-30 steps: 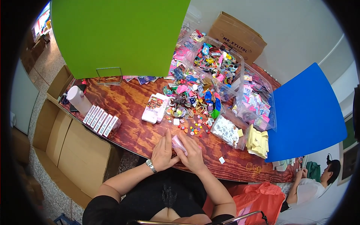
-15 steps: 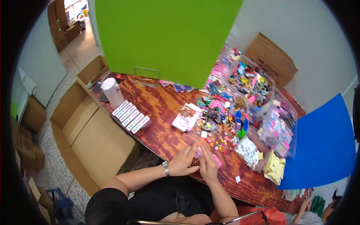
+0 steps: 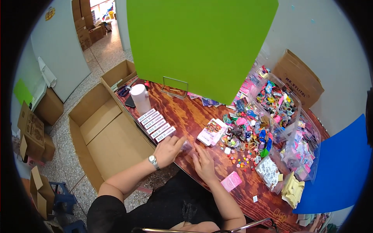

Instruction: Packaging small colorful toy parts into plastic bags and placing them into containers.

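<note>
Head view: my left hand lies flat, fingers spread, at the near bench edge; my right hand sits just at its 4 o'clock, also flat and open; between them a clear plastic sleeve, faint, both hands touching it; whether it holds anything I cannot tell. At 11 o'clock of my left hand, a row of white labelled packs; white cup further up; at 1 o'clock of my right hand a carded accessory pack and the pile of colourful hair ties; pink card at 4 o'clock. Open carton on the floor at 9 o'clock. Step, I judge: flattening or opening the sleeve; next move calls for pinching its mouth apart with both hands.
</note>
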The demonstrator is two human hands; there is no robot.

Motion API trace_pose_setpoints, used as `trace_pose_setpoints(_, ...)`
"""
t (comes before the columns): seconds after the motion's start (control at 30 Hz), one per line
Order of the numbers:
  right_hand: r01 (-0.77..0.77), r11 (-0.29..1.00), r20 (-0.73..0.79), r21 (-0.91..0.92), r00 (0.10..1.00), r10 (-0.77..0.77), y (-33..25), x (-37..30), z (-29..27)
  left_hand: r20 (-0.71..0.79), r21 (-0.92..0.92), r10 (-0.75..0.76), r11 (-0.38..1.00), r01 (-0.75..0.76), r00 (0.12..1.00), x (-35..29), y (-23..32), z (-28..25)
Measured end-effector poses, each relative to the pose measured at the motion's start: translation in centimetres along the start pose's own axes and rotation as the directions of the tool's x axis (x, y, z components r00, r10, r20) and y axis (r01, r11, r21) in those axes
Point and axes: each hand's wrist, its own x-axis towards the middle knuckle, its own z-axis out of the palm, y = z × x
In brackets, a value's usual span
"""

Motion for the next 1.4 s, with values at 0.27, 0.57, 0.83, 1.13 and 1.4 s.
trace_pose_setpoints(0.27,-0.112,0.987,0.088,0.117,0.991,0.102,2.6,3.1,5.6,0.065,0.407,-0.094,0.911,0.059,0.993,2.0,-2.6,1.4)
trace_pose_setpoints(0.57,0.020,0.674,0.112,-0.739,0.989,0.093,6.1,4.2,-0.5,-0.054,0.469,0.173,0.874,-0.128,0.983,1.1,-5.8,3.1)
trace_pose_setpoints(0.83,0.052,0.730,0.193,-0.681,0.975,0.111,5.8,3.4,-2.1,0.010,0.405,0.099,0.909,-0.094,0.995,1.0,-5.1,2.0)
trace_pose_setpoints(1.13,0.221,0.749,-0.093,-0.625,0.931,-0.353,2.2,0.4,-3.7,-0.198,-0.214,-0.007,0.976,-0.037,0.980,3.5,-1.2,0.8)
trace_pose_setpoints(1.4,0.477,0.560,0.221,-0.678,0.858,-0.464,-0.6,-5.1,-5.2,0.296,-0.937,-0.063,0.176,0.303,0.953,6.3,5.9,6.2)
